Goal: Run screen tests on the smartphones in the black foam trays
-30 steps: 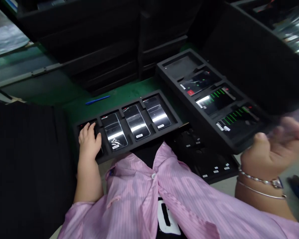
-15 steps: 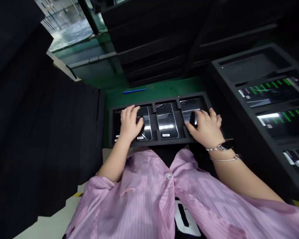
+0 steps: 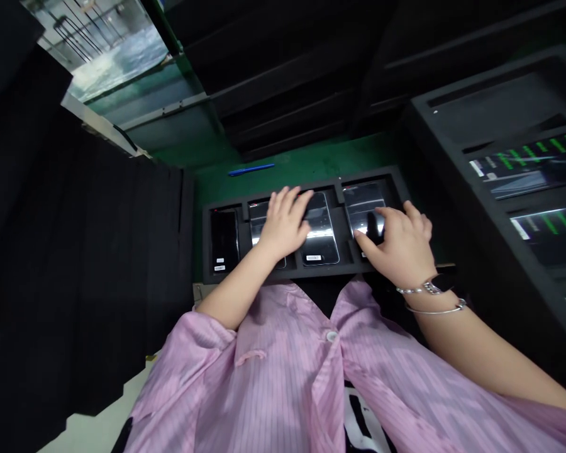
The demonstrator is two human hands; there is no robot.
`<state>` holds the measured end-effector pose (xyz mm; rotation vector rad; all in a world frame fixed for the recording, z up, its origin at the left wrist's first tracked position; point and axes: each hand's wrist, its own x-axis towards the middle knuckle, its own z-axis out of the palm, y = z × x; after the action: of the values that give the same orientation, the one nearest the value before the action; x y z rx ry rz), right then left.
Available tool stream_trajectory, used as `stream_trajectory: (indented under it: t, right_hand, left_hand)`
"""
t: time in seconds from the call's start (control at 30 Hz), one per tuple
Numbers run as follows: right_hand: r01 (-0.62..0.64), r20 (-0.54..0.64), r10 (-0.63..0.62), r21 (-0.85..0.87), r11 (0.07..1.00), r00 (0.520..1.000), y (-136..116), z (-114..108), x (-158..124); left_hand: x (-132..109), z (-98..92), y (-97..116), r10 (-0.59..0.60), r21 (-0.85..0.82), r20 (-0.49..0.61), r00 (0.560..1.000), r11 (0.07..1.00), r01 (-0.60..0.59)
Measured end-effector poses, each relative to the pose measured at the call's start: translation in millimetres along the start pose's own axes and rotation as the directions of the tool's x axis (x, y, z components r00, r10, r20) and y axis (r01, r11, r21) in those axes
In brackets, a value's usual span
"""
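Observation:
A dark foam tray (image 3: 273, 275) holds several black phones with glossy screens, each in its own slot. My left hand (image 3: 285, 226) is spread over the second phone from the left, its fingertips reaching the edge of the third phone (image 3: 321, 239). Whether it touches the glass I cannot tell. Over the rightmost phone (image 3: 361, 201) is my right hand (image 3: 400, 245), thumb and fingers apart at the screen's right part. The leftmost phone (image 3: 224, 236) lies uncovered, with small white labels at its near end.
A blue pen (image 3: 251, 170) lies on the green table surface (image 3: 306, 165) behind the tray. To the right stands a larger dark tray (image 3: 457, 170) with several screens showing green bars. Black curtains (image 3: 122, 251) hang at the left.
My left hand has moved right, from the first two phones to the second and third, uncovering the leftmost phone. My right hand stays by the rightmost phone. The view has shifted slightly.

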<state>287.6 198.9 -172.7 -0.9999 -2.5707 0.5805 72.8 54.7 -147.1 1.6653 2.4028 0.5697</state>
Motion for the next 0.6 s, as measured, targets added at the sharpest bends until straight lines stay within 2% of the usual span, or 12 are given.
stream_trajectory:
  t: [0.07,0.1,0.23,0.37,0.47,0.53,0.6]
  right_hand:
    - [0.0,-0.007,0.0,0.001,1.0,1.0,0,-2,1]
    - [0.001,-0.007,-0.001,0.006,1.0,1.0,0,-3,1]
    - [0.003,0.01,-0.003,0.001,1.0,1.0,1,-7,1]
    - [-0.01,-0.026,0.009,-0.024,1.0,1.0,4,-7,0]
    - [-0.014,-0.032,0.013,-0.026,1.0,0.999,7,-5,0]
    - [-0.01,-0.019,0.009,-0.044,0.999,1.0,6,-6,-1]
    - [-0.005,-0.002,0.005,-0.063,0.998,1.0,3,-7,-3]
  left_hand:
    - [14,7.6,22,0.114,0.009,-0.002,0.993,0.993,-0.114]
    - [21,12.9,31,0.129,0.008,0.015,0.992,0.992,-0.129]
    - [39,37.7,49,0.006,0.029,0.1,0.995,1.0,-0.009]
    - [40,54.1,48,-0.002,0.07,0.065,0.998,0.998,-0.003]
    - [37,52.0,51,-0.013,0.064,0.063,0.998,0.998,0.009]
    - [26,40.7,56,-0.042,0.045,0.045,0.998,0.998,0.04]
    - [4,22.3,63,-0.035,0.022,0.013,0.999,0.999,0.035]
